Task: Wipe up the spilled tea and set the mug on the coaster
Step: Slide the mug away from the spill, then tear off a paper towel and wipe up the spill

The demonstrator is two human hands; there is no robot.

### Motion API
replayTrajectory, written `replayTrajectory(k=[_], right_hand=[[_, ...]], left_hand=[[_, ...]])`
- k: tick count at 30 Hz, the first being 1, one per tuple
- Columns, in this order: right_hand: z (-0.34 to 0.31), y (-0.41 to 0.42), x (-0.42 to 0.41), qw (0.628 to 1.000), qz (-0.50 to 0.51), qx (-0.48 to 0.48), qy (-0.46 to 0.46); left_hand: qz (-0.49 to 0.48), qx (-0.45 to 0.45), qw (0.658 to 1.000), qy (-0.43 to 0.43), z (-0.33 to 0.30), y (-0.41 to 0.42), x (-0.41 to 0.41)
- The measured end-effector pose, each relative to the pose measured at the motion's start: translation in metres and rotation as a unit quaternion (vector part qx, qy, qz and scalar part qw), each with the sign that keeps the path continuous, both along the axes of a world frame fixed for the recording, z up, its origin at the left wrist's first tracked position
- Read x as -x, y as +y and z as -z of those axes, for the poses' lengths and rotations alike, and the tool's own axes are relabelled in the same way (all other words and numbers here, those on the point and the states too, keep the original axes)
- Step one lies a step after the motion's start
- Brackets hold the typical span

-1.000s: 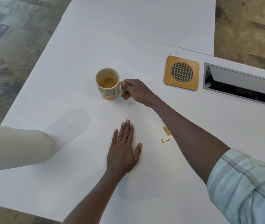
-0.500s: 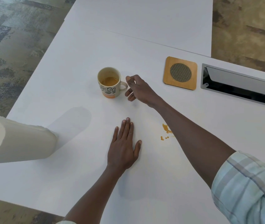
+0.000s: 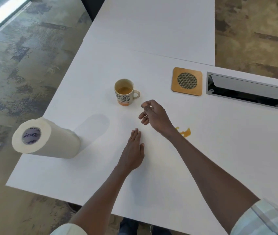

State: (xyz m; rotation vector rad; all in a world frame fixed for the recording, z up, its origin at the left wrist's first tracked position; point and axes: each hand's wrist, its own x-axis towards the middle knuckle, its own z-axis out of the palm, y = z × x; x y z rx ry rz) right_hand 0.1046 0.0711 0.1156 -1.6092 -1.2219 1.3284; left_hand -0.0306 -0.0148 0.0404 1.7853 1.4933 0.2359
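— Mug point(image 3: 125, 92) and tea aside for a moment, what lay nearest the person?

— Two bare forearms came in from the near edge of the white tabletop point(image 3: 219, 150). A pale checked sleeve point(image 3: 267, 217) showed on the right arm, rolled above the elbow. The left hand point(image 3: 133, 150) lay flat, palm down on the tabletop, fingers straight and close together, holding nothing.

— And the right hand point(image 3: 153, 116)?

— It hung a little farther out, above the surface, loosely half open with the fingers curled and the thumb near the forefinger. It gripped nothing and touched neither the mug nor the tabletop, as far as I could tell.

— Where was the spill?

— The spilled tea point(image 3: 185, 132) sat as a small amber puddle just right of the right wrist, partly hidden by that arm. A paper towel roll point(image 3: 44, 139) stood at the left edge, well apart from both hands.

— Then the mug?

— Upright, beyond the right hand and just left of it, its handle pointing right, some tea inside, standing directly on the tabletop. The wooden coaster point(image 3: 187, 83) with its round mesh centre lay well to the mug's right, bare. Beside that, a metal cable hatch point(image 3: 246, 92) sat sunk into the tabletop with its flap open.
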Motion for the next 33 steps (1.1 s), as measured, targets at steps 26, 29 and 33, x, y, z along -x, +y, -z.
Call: replayTrajectory(k=[26, 29, 33], right_hand=[[-0.044, -0.043, 0.170, 0.997, -0.064, -0.044, 0.011], [-0.046, -0.041, 0.181, 0.996, -0.080, -0.048, 0.000], [-0.049, -0.040, 0.194, 0.991, -0.108, -0.072, -0.045]], left_hand=[[-0.378, -0.124, 0.883, 0.249, -0.181, 0.006, 0.180], [-0.398, -0.084, 0.881, 0.240, -0.177, 0.007, 0.188], [-0.391, -0.091, 0.894, 0.200, -0.170, 0.007, 0.199]])
